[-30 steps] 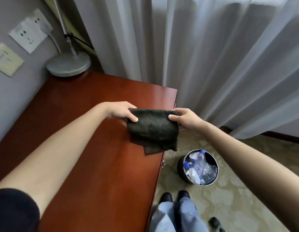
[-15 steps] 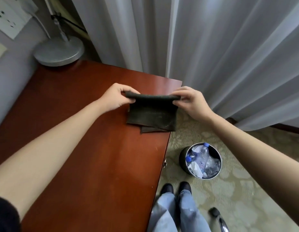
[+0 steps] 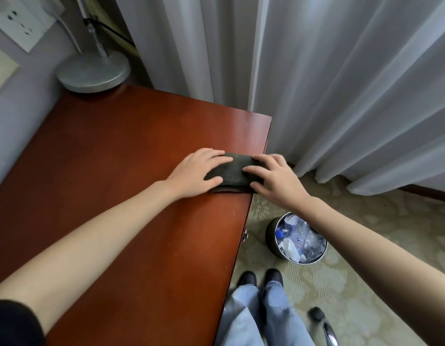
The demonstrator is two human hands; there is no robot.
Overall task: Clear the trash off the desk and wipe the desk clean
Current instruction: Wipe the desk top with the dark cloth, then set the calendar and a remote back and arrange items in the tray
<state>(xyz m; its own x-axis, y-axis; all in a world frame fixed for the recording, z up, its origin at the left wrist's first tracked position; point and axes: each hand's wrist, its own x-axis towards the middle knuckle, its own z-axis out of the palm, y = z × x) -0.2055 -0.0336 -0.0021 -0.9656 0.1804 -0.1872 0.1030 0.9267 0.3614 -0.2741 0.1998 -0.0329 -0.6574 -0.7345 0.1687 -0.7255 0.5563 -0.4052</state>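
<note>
A dark folded cloth (image 3: 235,171) lies flat on the reddish-brown wooden desk (image 3: 121,176), close to its right edge. My left hand (image 3: 197,172) presses on the cloth's left end with straight, spread fingers. My right hand (image 3: 273,177) presses on its right end, fingers also spread, the palm hanging past the desk edge. On the floor below stands a round metal trash bin (image 3: 271,236) holding plastic bottles and crumpled wrappers.
A lamp with a round grey base (image 3: 93,72) stands at the desk's far left corner, under wall sockets (image 3: 22,23). White curtains (image 3: 341,83) hang behind. My legs and black shoes (image 3: 261,280) stand on patterned carpet beside the desk.
Both hands lowered the cloth, which they held up by its top corners, onto the desk. It now lies folded flat and the pinches have given way to flat pressing palms.
</note>
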